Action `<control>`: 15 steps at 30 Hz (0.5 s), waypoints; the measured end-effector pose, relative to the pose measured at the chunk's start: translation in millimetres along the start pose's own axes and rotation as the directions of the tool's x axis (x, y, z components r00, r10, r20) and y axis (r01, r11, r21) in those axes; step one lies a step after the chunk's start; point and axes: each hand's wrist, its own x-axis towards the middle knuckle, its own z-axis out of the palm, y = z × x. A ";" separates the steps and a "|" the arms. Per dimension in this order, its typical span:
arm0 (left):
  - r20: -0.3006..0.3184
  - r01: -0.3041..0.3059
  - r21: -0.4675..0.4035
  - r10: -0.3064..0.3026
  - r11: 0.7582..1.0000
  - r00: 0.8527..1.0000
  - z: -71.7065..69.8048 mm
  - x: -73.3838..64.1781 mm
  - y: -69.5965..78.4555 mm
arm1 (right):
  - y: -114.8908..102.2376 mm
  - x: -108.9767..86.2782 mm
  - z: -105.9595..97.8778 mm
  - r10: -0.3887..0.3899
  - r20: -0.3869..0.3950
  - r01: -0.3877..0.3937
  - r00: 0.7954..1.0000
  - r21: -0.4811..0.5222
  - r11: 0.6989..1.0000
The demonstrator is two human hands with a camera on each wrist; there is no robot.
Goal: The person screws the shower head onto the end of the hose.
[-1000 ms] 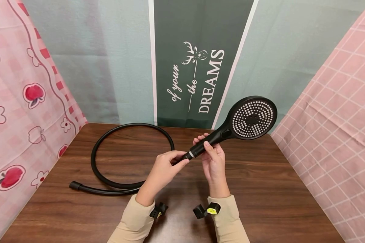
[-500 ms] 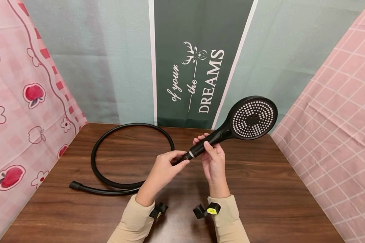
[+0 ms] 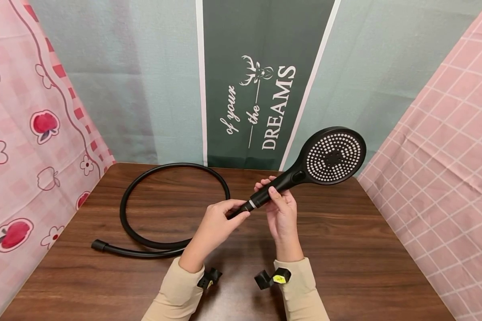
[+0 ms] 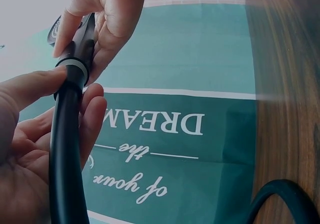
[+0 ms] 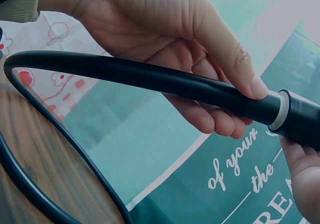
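Observation:
A black shower head (image 3: 332, 157) with a round face of pale nozzles is held up over the table, tilted to the right. My right hand (image 3: 282, 209) grips its handle, thumb in front and fingers behind. Just below, my left hand (image 3: 221, 218) pinches the end fitting of a black shower hose (image 5: 165, 79) between thumb and fingers. A white ring (image 5: 281, 111) shows between the hose fitting and the handle's end. From the left hand the hose runs down and loops across the table, and its free end (image 3: 99, 245) lies at the left.
The brown wooden table (image 3: 345, 267) is bounded by a green cloth (image 3: 261, 44) at the back, a pink fruit-print cloth (image 3: 44, 129) on the left and a pink checked cloth (image 3: 446, 187) on the right. Black wrist cameras (image 3: 273, 278) sit on both beige sleeves.

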 end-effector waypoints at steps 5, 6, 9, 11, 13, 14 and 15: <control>-0.012 -0.009 0.011 0.009 1.000 1.000 0.3 -0.3 1.4 | 0.6 0.2 -0.7 -0.001 0.000 0.001 1.000 0.009 1.000; -0.015 -0.013 0.014 0.013 1.000 1.000 0.3 -0.3 1.6 | 0.7 0.3 -0.6 -0.002 0.001 0.002 1.000 0.011 1.000; -0.027 -0.026 0.029 0.027 0.999 0.999 0.7 -0.4 2.1 | 0.9 0.4 -0.7 -0.005 0.005 0.005 1.000 0.017 1.000; -0.033 -0.035 0.039 0.037 0.999 0.999 1.0 -0.6 2.3 | 0.9 0.3 -0.7 -0.006 0.007 0.006 1.000 0.020 1.000; -0.038 -0.042 0.046 0.044 0.998 0.998 1.3 -0.7 2.1 | 0.7 0.4 -0.6 -0.006 0.010 0.006 1.000 0.020 1.000; -0.039 -0.043 0.047 0.045 0.998 0.998 1.3 -0.7 1.9 | 0.8 0.4 -0.6 -0.006 0.010 0.006 1.000 0.019 1.000; -0.039 -0.043 0.044 0.045 0.998 0.998 1.4 -0.6 1.5 | 0.7 0.4 -0.5 -0.006 0.008 0.005 1.000 0.021 1.000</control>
